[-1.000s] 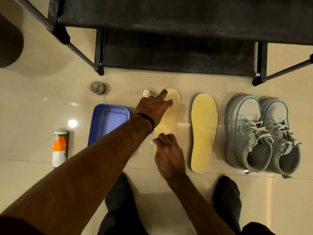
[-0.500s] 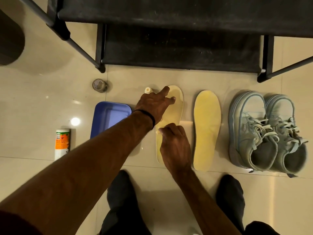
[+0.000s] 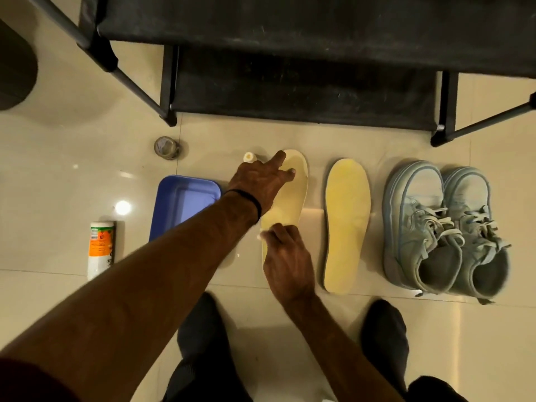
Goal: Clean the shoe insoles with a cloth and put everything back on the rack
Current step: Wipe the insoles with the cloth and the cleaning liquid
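Left hand [image 3: 262, 184] presses toe end of left insole [image 3: 290, 198] flat on floor, fingers spread straight. Right hand [image 3: 287, 262] over heel half, fingers curled down; sliver of white at fingertips, probably cloth, cannot tell for sure. Second insole [image 3: 346, 224] lies just beside, unattended. Both sneakers [image 3: 443, 230] on floor, rack [image 3: 290, 82] bare beyond. Judgement: cleaning of first insole underway; second insole, reinsertion, return to rack all remain.

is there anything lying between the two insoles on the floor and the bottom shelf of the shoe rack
Nothing visible does. The left insole and right insole lie on bare tile just in front of the rack's bottom shelf. A small white bottle stands to the left, off that path.
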